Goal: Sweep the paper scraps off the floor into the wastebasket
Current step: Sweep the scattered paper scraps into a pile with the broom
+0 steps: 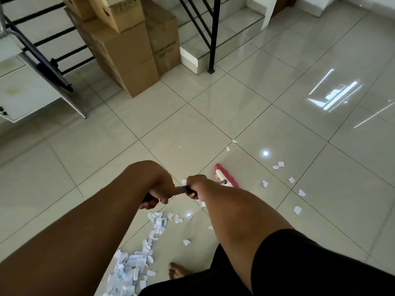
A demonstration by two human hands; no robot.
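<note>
Gripping the broom handle (pixel 181 190) with both hands, I look down at a pale tiled floor (pixel 277 116). At ten o'clock a white cabinet (pixel 25 92) stands against black stair railings (pixel 53 60), and at eleven to twelve o'clock stacked cardboard boxes (pixel 128 54) sit beside the bottom step of the stairs (pixel 213 39). My left hand (pixel 159 189) has its fingers curled tight around the upper part of the handle. Below it, toward seven o'clock, the big pile of paper scraps (pixel 130 265) lies in a ragged trail on the floor, running from near my left wrist to the bottom edge of view. My bare foot (pixel 177 271) rests just beside that pile at six o'clock. My right hand (pixel 195 186) is wrapped around the handle just ahead of the left, the two nearly touching. From there the handle runs toward two o'clock to the pink broom head (pixel 226 176), which meets the floor near the centre. Loose scraps (pixel 277 184) are scattered farther right, at three to four o'clock of the broom head, well apart from the main pile, and two small bits (pixel 230 145) lie just beyond the head at twelve o'clock.
</note>
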